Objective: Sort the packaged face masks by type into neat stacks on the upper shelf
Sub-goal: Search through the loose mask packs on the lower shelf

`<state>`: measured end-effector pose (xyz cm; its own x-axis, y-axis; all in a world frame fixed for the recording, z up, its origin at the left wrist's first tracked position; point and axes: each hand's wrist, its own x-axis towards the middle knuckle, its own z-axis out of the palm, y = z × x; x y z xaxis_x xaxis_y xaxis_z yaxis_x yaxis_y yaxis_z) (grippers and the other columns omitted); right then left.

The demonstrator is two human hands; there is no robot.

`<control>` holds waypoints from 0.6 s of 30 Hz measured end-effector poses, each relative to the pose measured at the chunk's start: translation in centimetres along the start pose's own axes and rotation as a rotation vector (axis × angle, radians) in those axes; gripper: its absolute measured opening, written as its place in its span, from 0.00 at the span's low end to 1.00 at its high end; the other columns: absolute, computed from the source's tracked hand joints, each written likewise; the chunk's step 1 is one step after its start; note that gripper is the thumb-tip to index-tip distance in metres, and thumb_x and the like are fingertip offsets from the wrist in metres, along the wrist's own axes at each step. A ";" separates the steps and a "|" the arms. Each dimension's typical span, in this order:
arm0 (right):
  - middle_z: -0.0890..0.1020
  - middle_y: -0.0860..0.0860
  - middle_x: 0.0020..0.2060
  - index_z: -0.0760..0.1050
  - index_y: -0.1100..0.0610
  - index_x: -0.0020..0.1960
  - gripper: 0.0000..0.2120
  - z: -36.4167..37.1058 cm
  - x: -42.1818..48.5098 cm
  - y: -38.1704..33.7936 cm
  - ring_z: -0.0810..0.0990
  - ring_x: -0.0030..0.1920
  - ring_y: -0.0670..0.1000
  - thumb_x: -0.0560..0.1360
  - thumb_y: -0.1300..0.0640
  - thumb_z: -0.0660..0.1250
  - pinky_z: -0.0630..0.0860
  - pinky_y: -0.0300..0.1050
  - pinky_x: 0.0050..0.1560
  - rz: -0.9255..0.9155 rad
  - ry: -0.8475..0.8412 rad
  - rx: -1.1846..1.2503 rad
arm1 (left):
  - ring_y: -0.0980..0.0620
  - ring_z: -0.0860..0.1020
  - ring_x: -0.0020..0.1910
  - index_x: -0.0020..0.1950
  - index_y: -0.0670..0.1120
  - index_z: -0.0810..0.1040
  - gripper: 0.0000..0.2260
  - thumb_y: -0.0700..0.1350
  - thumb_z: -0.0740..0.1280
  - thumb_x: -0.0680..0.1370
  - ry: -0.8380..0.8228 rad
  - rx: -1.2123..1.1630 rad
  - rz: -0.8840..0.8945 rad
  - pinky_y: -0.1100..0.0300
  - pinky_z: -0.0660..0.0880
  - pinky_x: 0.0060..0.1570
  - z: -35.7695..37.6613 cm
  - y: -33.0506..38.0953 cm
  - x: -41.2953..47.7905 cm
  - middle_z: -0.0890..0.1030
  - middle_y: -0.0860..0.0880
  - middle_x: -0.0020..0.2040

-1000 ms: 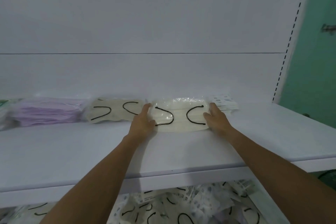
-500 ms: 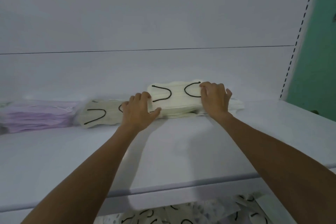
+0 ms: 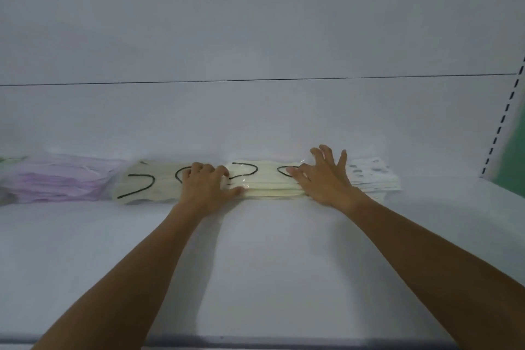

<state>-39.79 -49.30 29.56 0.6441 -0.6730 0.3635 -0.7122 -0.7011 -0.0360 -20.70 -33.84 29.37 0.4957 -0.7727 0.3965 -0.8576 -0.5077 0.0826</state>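
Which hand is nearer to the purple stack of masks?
Left. The left hand grips the left end of the cream stack, one beige stack away from the purple stack; the right hand presses its right end.

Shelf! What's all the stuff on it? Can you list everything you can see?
shelf: one, white, across the whole view.
purple mask stack: one, pale purple, back left.
left cream mask stack: one, cream with black ear loops, beside the purple one.
middle cream mask stack: one, cream with black loops, between the hands.
patterned mask stack: one, white with grey marks, right of the hands.
back panel: one, white, behind the stacks.
green wall: one, green, far right.
left hand: one, bare, curled on the middle stack's left end.
right hand: one, bare, fingers spread, pressing its right end.
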 end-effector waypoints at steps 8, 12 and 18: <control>0.58 0.58 0.73 0.72 0.54 0.66 0.31 0.0 0.1 -0.8 0.45 0.75 0.58 0.78 0.35 0.44 0.39 0.70 0.69 -0.024 -0.021 -0.122 | 0.42 0.53 0.73 0.68 0.51 0.69 0.25 0.64 0.59 0.76 -0.043 0.160 -0.041 0.47 0.53 0.70 -1.1 1.8 -0.3 0.60 0.43 0.73; 0.68 0.58 0.70 0.73 0.57 0.65 0.30 -0.8 -1.0 -0.9 0.58 0.74 0.56 0.78 0.38 0.47 0.46 0.69 0.70 -0.092 0.203 -0.066 | 0.44 0.62 0.69 0.66 0.51 0.70 0.19 0.57 0.60 0.78 0.111 0.135 -0.034 0.50 0.58 0.67 -2.2 2.1 -2.1 0.67 0.46 0.69; 0.78 0.60 0.59 0.76 0.61 0.61 0.20 -2.1 -4.1 -2.4 0.75 0.63 0.58 0.73 0.52 0.66 0.63 0.70 0.63 -0.267 0.407 -0.096 | 0.46 0.71 0.61 0.60 0.51 0.76 0.14 0.52 0.61 0.78 0.129 0.033 0.006 0.52 0.64 0.61 -4.1 1.7 -5.7 0.75 0.47 0.60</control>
<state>-41.37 -44.36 30.15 0.6597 -0.3130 0.6833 -0.5721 -0.7987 0.1864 -25.51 -28.72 30.97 0.4670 -0.7216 0.5111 -0.8544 -0.5171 0.0508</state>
